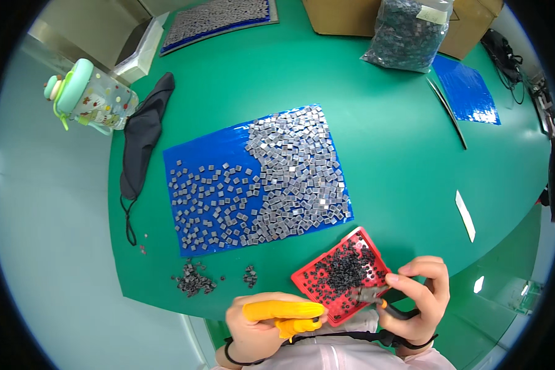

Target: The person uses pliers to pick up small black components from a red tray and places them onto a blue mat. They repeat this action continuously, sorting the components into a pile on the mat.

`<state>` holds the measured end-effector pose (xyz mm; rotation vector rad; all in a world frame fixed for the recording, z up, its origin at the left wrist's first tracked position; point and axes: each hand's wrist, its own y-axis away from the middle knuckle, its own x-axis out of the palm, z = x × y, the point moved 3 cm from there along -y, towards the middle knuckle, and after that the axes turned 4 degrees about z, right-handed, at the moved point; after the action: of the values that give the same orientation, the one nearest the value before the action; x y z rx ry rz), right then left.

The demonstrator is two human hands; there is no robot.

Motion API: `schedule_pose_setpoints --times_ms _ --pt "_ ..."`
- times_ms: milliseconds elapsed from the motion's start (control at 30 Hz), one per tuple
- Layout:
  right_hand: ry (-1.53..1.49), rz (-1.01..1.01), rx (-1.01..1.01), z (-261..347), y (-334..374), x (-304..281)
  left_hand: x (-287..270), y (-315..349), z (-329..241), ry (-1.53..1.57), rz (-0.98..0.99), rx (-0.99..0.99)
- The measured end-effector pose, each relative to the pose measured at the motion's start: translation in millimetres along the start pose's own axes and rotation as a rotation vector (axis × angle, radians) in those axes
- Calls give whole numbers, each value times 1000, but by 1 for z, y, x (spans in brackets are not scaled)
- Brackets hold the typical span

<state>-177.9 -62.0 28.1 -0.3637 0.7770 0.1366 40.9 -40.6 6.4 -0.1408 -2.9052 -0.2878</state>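
Note:
My left hand (262, 320), with yellow finger covers on its thumb and a finger, is closed in a pinch on a small black piece (316, 319). It sits at the near left edge of a red tray (300, 280) strewn with many small black pieces (345, 269). At the tray's right side, my right hand (422, 302) is wrapped round a pair of small pliers (401, 312) with black and orange handles. Their metal jaws point left over the tray; whether the jaws touch any piece cannot be made out.
Beyond the tray lies a blue sheet (209, 145) covered in small grey square pieces (296, 179). Dark piles (194, 280) sit near the front edge. Around them are a black mask (143, 142), a bottle (98, 98), tweezers (448, 114), a white strip (465, 216) and a filled bag (407, 37).

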Motion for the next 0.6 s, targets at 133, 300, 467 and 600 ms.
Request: schedule_pose_setpoints --times_ms 133,300,467,600 --pt "122 93 -36 -7 -7 -4 -17 13 -41 -565 -332 113" --pt "84 57 -49 -28 -6 -2 -26 -20 -89 -1308 -204 134" --pt "-23 10 -70 -38 -7 -7 -19 -65 -91 -1456 -100 254" --pt "-91 -27 -60 -44 -4 -8 -23 -82 -74 -1591 -54 259"
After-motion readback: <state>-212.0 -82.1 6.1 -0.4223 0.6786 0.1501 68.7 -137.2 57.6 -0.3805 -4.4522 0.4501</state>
